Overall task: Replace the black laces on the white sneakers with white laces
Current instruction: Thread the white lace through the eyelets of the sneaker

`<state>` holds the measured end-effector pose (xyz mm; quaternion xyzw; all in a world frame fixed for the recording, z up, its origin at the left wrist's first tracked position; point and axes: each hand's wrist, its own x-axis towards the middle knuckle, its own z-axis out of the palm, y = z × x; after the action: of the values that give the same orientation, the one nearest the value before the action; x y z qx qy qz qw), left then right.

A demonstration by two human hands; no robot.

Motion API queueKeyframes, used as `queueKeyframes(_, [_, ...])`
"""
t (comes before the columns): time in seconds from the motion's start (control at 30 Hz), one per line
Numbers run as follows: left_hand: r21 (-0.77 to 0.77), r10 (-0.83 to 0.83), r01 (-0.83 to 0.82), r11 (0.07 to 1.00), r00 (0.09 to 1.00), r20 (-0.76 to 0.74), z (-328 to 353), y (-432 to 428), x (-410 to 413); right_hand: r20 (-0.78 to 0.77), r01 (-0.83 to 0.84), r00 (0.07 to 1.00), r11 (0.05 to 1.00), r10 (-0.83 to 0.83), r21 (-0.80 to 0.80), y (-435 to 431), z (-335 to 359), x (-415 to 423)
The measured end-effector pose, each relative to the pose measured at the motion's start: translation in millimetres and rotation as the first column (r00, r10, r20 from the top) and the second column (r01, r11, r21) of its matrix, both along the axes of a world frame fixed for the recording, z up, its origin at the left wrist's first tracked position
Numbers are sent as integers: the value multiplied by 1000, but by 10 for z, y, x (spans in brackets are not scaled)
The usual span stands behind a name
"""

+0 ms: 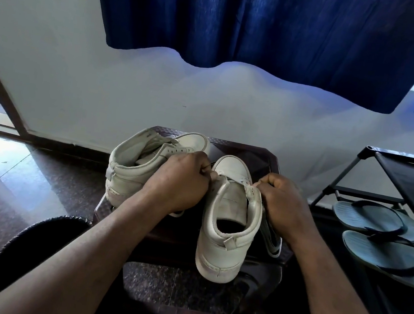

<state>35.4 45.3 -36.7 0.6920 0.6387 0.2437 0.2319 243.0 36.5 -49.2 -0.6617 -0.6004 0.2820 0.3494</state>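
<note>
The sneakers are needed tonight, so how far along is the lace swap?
Done: no black laces show on either shoe, and the tilted sneaker has bare eyelets. In hand: the left hand and right hand seem to pinch the ends of a white lace crossing the upright sneaker's lowest eyelets. Left: the rest of that shoe's eyelets, then the whole tilted sneaker.

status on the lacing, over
Left hand and right hand each pinching white lace at front eyelets of near sneaker. Other sneaker visible eyelets bare, behind left hand. Nothing blocking.
</note>
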Motion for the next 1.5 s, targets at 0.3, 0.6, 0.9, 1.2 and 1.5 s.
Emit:
queueKeyframes(0.3, [-78,20,-9,997,988,151,-8,-12,76,-45,-104,994,993,101,-64,77,-52,-20])
queueKeyframes(0.6, [-137,158,-131,982,964,215,-49,25,72,42,-8,999,1000,7,20,86,-31,-33])
queueKeyframes(0.9, [-244,165,-80,966,921,352,-61,4,45,-36,24,999,1000,-25,-14,51,-83,-38])
queueKeyframes(1.2, [-152,158,-129,980,968,197,-32,-12,93,-688,-128,725,988,33,-88,18,68,12])
queueKeyframes(1.5, [100,127,-132,986,990,55,36,-58,119,-754,34,635,970,166,242,-133,377,34])
